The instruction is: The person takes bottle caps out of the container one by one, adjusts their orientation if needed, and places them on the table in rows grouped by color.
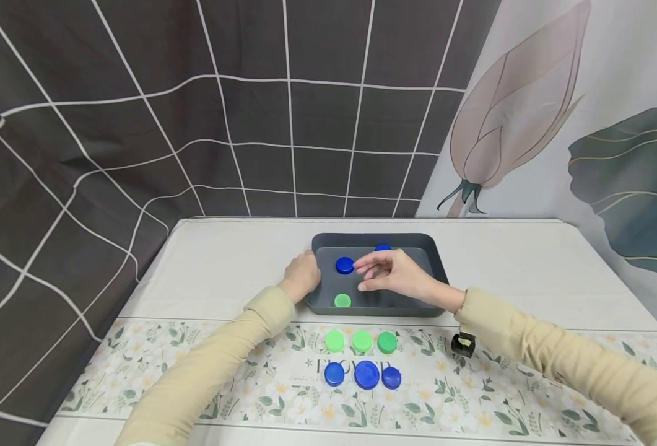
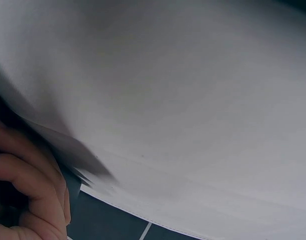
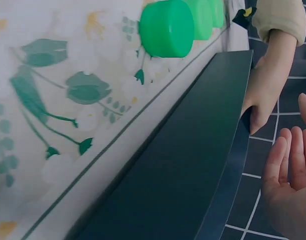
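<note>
My left hand (image 1: 301,274) grips the left rim of a dark grey rectangular tray (image 1: 373,305); in the left wrist view its fingers (image 2: 40,182) are curled at the tray's edge. Above the tray hovers my right hand (image 1: 395,272), fingers loosely bent and thumb apart, holding nothing. A blue bottle cap (image 1: 345,266) lies in the tray close to the right fingertips. Behind that hand, a second blue cap (image 1: 383,247) is partly hidden. One light green cap (image 1: 342,300) sits near the tray's front wall.
In front of the tray, a row of three green caps (image 1: 361,341) lies on the flowered tablecloth (image 1: 283,396). Nearer still is a row of three blue caps (image 1: 366,375), the middle one largest. A dark gridded curtain (image 1: 322,118) hangs behind the table.
</note>
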`<state>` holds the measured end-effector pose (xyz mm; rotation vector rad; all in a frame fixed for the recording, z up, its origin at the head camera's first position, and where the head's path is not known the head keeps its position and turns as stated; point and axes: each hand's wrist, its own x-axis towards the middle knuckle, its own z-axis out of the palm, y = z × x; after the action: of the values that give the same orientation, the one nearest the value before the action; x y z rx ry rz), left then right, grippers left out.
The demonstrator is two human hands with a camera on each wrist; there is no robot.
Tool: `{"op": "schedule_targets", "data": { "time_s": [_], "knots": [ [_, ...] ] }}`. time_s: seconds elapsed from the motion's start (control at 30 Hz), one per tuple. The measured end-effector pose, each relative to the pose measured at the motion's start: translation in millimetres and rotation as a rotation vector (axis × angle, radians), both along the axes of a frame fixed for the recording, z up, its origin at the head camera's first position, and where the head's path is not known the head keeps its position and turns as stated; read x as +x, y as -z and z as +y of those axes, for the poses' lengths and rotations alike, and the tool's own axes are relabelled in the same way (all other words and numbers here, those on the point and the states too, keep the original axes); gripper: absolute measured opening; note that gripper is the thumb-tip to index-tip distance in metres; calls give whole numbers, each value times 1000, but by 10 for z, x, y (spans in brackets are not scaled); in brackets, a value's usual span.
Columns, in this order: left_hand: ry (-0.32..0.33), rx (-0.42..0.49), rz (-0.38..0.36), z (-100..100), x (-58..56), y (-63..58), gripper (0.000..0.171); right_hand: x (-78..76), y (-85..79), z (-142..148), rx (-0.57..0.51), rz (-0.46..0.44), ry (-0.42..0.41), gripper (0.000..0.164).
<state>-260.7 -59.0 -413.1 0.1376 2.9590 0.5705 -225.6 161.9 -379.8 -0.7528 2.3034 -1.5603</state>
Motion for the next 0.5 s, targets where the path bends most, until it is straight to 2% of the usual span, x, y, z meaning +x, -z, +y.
{"op": "schedule_targets", "data": {
  "time_s": [0.27, 0.5],
  "knots": [
    [-4, -1, -3, 2, 3, -6, 25, -41, 20, -102, 48, -126, -19, 48],
    [-11, 3, -15, 6, -8, 4, 26, -92, 116, -148, 24, -206, -16, 49]
  ]
}}
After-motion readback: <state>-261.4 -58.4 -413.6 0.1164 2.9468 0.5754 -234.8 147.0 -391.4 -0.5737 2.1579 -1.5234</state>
